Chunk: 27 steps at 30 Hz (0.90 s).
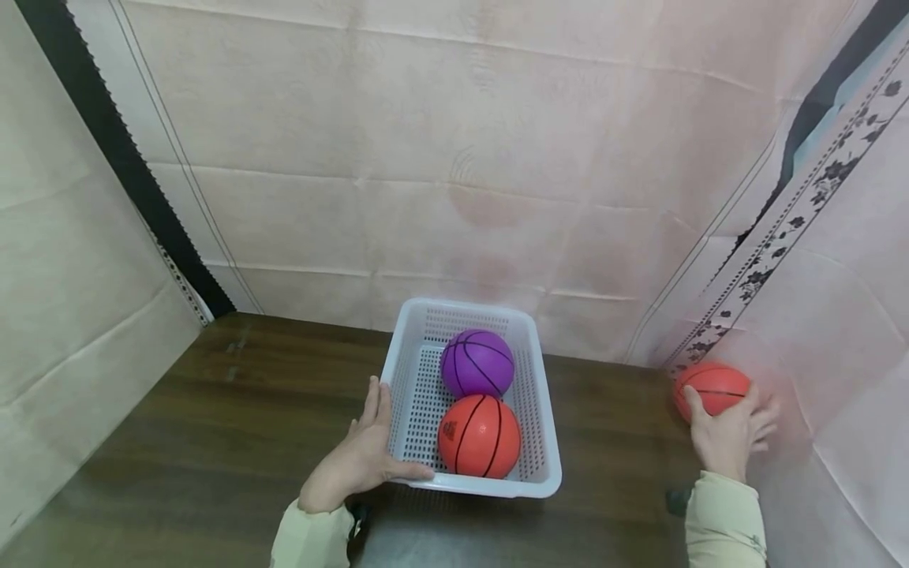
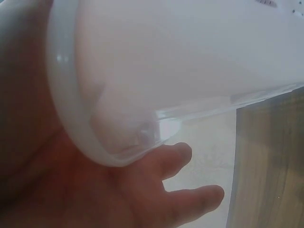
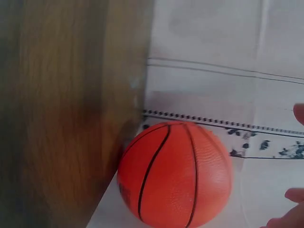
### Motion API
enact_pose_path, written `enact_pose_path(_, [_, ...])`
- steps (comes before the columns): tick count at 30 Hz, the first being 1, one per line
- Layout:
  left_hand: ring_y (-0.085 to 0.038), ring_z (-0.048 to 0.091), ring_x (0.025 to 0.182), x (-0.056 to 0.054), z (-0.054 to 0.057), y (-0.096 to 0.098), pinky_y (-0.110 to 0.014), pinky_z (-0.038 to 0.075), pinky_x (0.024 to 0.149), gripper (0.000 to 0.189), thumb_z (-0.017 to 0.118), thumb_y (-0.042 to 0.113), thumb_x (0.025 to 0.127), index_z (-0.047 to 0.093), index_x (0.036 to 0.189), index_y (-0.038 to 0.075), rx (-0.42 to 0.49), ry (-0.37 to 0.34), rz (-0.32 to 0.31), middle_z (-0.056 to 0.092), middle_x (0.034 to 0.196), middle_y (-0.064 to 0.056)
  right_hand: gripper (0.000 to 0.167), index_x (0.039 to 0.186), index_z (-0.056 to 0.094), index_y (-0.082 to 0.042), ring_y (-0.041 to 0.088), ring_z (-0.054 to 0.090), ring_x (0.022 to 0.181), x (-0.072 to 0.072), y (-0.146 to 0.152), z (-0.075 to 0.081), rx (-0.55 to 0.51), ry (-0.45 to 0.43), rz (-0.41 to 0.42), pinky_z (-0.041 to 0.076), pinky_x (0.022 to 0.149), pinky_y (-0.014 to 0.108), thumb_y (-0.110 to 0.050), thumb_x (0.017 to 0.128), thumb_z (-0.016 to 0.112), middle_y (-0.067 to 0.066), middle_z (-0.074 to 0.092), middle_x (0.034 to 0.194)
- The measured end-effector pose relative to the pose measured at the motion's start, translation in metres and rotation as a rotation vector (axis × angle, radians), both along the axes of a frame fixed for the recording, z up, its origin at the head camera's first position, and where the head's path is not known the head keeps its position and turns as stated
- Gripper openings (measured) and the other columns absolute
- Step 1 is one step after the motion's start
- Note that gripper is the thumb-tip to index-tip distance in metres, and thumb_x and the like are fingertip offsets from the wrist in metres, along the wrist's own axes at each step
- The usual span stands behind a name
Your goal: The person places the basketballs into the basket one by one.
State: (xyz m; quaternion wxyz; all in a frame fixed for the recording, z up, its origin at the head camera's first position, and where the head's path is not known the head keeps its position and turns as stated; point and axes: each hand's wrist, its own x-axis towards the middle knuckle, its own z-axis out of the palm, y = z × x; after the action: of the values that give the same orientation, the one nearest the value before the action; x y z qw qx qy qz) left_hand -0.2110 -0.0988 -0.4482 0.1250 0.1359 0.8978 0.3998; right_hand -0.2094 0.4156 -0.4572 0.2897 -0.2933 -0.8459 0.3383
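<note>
A white plastic basket [image 1: 543, 430] with perforated walls stands on the table, holding a purple ball [image 1: 477, 363] and a red-orange ball [image 1: 479, 436] with black seam lines. My left hand [image 1: 362, 465] lies against its near left corner, thumb along the near rim and fingers straight up the left side. In the left wrist view two fingers reach past the basket's corner. At the far right, a second red-orange ball [image 3: 175, 175] sits against the cloth wall. My right hand [image 1: 731, 430] is at this ball with spread fingers; the right wrist view shows fingertips [image 3: 297, 194] apart from it.
Pale cloth walls [image 1: 454, 158] enclose the dark wooden table [image 1: 234, 418] at the back and both sides. A floral border strip [image 1: 781, 237] runs down the right corner to the ball. A dark strip [image 1: 128, 158] marks the left corner.
</note>
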Motion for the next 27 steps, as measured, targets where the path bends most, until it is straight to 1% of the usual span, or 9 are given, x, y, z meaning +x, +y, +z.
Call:
enact_pose_path(3, [-0.049, 0.006, 0.143, 0.0, 0.0, -0.001, -0.069, 0.007, 0.107, 0.145, 0.088, 0.054, 0.059, -0.009, 0.153, 0.001, -0.008, -0.004, 0.007, -0.024, 0.158, -0.015, 0.099, 0.153, 0.002, 0.0, 0.045, -0.013, 0.142, -0.007, 0.005, -0.003, 0.069, -0.078, 0.055, -0.004, 0.105, 0.071, -0.044, 0.09, 0.064, 0.024, -0.015, 0.157])
enact_pose_path(6, [-0.05, 0.006, 0.142, 0.001, 0.0, -0.001, -0.069, 0.007, 0.107, 0.145, 0.089, 0.053, 0.059, -0.009, 0.153, 0.0, -0.001, 0.0, 0.008, -0.024, 0.158, -0.015, 0.099, 0.153, -0.003, 0.003, 0.043, -0.019, 0.142, -0.01, 0.007, -0.004, 0.109, -0.136, 0.113, -0.005, 0.105, 0.07, -0.044, 0.092, 0.06, 0.026, -0.019, 0.156])
enact_pose_path(12, [-0.049, 0.008, 0.143, 0.001, 0.0, 0.0, -0.069, 0.006, 0.107, 0.145, 0.089, 0.053, 0.06, -0.008, 0.153, 0.0, 0.02, 0.004, 0.001, -0.024, 0.158, -0.015, 0.097, 0.152, -0.01, 0.002, 0.045, -0.019, 0.142, -0.008, 0.013, -0.006, 0.115, -0.218, 0.165, -0.003, 0.104, 0.072, -0.049, 0.096, 0.05, 0.028, -0.018, 0.156])
enact_pose_path(16, [-0.049, 0.008, 0.143, 0.0, -0.001, 0.001, -0.069, 0.006, 0.107, 0.145, 0.089, 0.053, 0.06, -0.009, 0.153, 0.001, 0.016, -0.003, 0.001, -0.024, 0.158, -0.015, 0.099, 0.151, -0.015, 0.003, 0.052, -0.012, 0.14, -0.006, 0.013, -0.012, 0.079, -0.252, 0.169, -0.002, 0.101, 0.074, -0.051, 0.096, 0.048, 0.035, -0.011, 0.154])
enact_pose_path(18, [-0.049, 0.007, 0.142, 0.0, -0.001, 0.001, -0.069, 0.006, 0.107, 0.145, 0.089, 0.052, 0.06, -0.009, 0.153, 0.001, 0.014, -0.005, 0.0, -0.024, 0.158, -0.015, 0.097, 0.151, -0.01, 0.004, 0.056, -0.003, 0.137, -0.006, 0.013, -0.014, 0.083, -0.212, 0.13, 0.001, 0.1, 0.073, -0.049, 0.096, 0.05, 0.039, 0.0, 0.152])
enact_pose_path(20, [-0.049, 0.007, 0.143, 0.0, 0.0, 0.001, -0.069, 0.006, 0.107, 0.144, 0.089, 0.052, 0.06, -0.009, 0.153, 0.0, 0.015, -0.005, 0.002, -0.024, 0.158, -0.016, 0.092, 0.152, 0.001, 0.005, 0.057, 0.008, 0.132, -0.005, 0.012, -0.014, 0.096, -0.134, 0.064, 0.006, 0.099, 0.072, -0.045, 0.095, 0.053, 0.043, 0.012, 0.145])
enact_pose_path(24, [-0.048, 0.006, 0.143, 0.001, 0.0, 0.0, -0.069, 0.006, 0.107, 0.145, 0.089, 0.053, 0.06, -0.009, 0.153, 0.0, 0.012, -0.003, 0.003, -0.024, 0.158, -0.016, 0.08, 0.147, 0.021, 0.004, 0.053, 0.016, 0.128, -0.004, 0.009, -0.011, 0.124, 0.001, -0.068, 0.011, 0.099, 0.069, -0.041, 0.093, 0.057, 0.04, 0.025, 0.136])
enact_pose_path(26, [-0.048, 0.006, 0.143, 0.001, 0.0, 0.0, -0.069, 0.006, 0.107, 0.145, 0.088, 0.053, 0.06, -0.009, 0.153, 0.0, 0.012, -0.004, 0.003, -0.024, 0.158, -0.016, 0.083, 0.147, 0.022, 0.003, 0.052, 0.014, 0.13, -0.003, 0.009, -0.009, 0.121, -0.002, -0.083, 0.01, 0.1, 0.068, -0.045, 0.091, 0.059, 0.039, 0.021, 0.139])
enact_pose_path(27, [-0.048, 0.006, 0.143, 0.001, 0.0, 0.0, -0.069, 0.006, 0.107, 0.145, 0.088, 0.053, 0.06, -0.009, 0.153, 0.0, 0.013, -0.005, 0.003, -0.024, 0.158, -0.016, 0.086, 0.148, 0.021, 0.003, 0.052, 0.012, 0.13, -0.003, 0.008, -0.008, 0.122, -0.025, -0.079, 0.01, 0.1, 0.069, -0.048, 0.09, 0.06, 0.038, 0.019, 0.141])
